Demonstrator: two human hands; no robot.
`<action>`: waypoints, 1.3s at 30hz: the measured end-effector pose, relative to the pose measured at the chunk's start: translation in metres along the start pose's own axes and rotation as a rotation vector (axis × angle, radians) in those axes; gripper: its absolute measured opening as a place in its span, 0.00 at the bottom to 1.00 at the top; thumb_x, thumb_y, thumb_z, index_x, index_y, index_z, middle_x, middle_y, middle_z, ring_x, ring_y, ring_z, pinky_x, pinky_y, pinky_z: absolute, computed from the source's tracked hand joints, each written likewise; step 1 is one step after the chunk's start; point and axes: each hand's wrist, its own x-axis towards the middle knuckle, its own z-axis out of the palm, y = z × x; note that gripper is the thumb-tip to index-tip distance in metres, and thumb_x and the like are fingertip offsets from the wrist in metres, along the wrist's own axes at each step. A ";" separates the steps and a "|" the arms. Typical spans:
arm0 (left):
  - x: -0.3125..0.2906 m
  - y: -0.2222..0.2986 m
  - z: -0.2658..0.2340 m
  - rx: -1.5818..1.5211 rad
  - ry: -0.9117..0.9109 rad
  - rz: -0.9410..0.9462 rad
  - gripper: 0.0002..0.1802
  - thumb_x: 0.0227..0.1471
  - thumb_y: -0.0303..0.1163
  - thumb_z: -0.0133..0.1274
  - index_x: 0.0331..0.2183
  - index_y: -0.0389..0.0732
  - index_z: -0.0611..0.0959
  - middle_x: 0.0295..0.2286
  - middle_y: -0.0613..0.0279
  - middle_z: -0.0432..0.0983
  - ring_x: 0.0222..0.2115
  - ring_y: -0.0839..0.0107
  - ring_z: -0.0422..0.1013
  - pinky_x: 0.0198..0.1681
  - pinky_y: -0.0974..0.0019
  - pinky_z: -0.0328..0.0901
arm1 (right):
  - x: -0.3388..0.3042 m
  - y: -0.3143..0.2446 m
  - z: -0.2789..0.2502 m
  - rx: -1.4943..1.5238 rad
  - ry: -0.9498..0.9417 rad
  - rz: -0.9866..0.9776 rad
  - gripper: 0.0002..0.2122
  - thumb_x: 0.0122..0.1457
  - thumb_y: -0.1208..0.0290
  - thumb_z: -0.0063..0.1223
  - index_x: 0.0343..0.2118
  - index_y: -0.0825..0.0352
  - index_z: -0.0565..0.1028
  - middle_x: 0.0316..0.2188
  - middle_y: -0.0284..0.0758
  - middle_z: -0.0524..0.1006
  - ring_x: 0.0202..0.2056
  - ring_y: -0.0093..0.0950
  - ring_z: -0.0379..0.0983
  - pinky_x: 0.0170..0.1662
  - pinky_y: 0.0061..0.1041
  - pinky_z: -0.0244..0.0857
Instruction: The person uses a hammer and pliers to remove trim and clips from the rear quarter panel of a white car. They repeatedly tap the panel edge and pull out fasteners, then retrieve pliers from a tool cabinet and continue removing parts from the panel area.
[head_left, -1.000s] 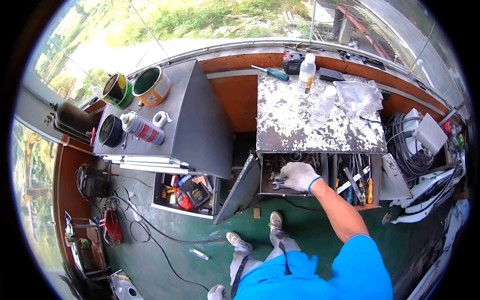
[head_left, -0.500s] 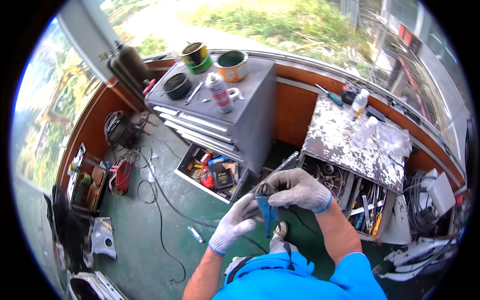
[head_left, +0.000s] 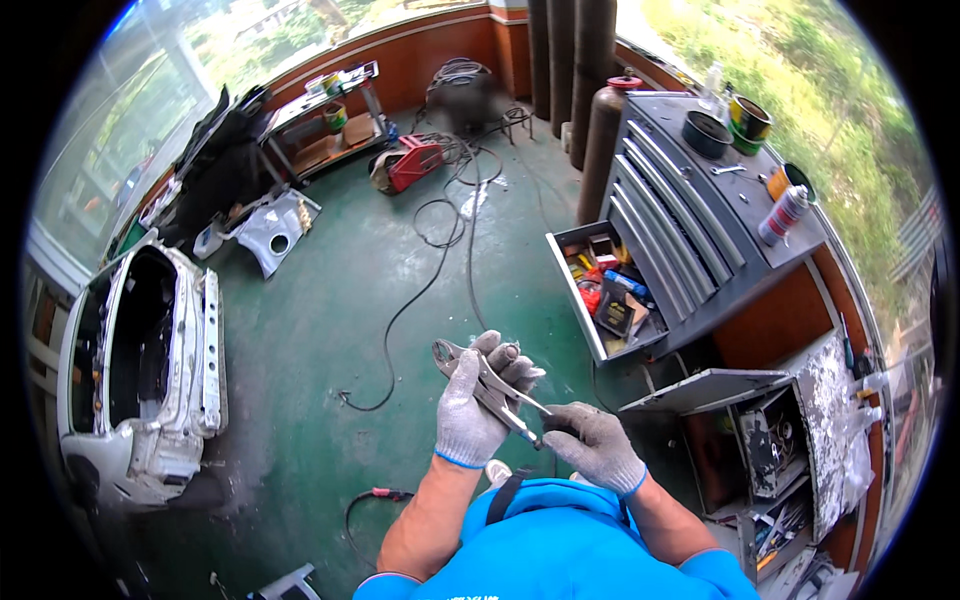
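In front of my body, a pair of metal locking pliers (head_left: 487, 388) lies slantwise across my left palm, jaws pointing up and left. My left hand (head_left: 466, 422), in a grey-white work glove with a blue cuff, grips it, the thumb along the upper part. The two handles are spread apart and point down to the right. My right hand (head_left: 598, 447), gloved alike, has its fingers curled at the handle ends, near the adjusting screw. Its fingertips partly hide that end of the tool.
On the right, a grey tool cabinet (head_left: 690, 205) has its filled bottom drawer (head_left: 577, 300) pulled out. A worn cabinet (head_left: 825, 430) with an open door (head_left: 690, 388) stands nearer. Black cable (head_left: 388, 350) trails over the green floor. A car body section (head_left: 185, 370) sits at left.
My view has swung left, away from the worn cabinet. The pliers have tilted from upright into my left palm, jaws now up-left; my right hand has shifted from the jaws to the handle ends.
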 end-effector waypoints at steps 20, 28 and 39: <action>-0.079 0.209 -0.061 0.046 0.180 0.753 0.19 0.68 0.29 0.50 0.58 0.38 0.75 0.44 0.48 0.81 0.48 0.48 0.79 0.59 0.37 0.71 | 0.181 -0.037 0.216 0.014 -0.438 -0.411 0.12 0.56 0.74 0.67 0.42 0.68 0.82 0.30 0.39 0.80 0.30 0.35 0.79 0.34 0.33 0.73; -0.037 0.269 -0.052 0.175 0.219 0.918 0.18 0.70 0.32 0.48 0.59 0.41 0.76 0.45 0.52 0.81 0.50 0.52 0.77 0.62 0.33 0.68 | 0.288 -0.061 0.239 0.084 -0.683 -0.459 0.12 0.57 0.72 0.68 0.44 0.67 0.82 0.31 0.39 0.81 0.30 0.34 0.80 0.35 0.31 0.74; -0.075 0.349 -0.079 0.019 0.568 1.164 0.28 0.64 0.25 0.54 0.63 0.36 0.70 0.49 0.43 0.81 0.50 0.51 0.78 0.60 0.39 0.72 | 0.367 -0.102 0.364 0.082 -0.910 -0.813 0.14 0.56 0.69 0.69 0.43 0.67 0.80 0.29 0.40 0.80 0.28 0.40 0.80 0.31 0.35 0.73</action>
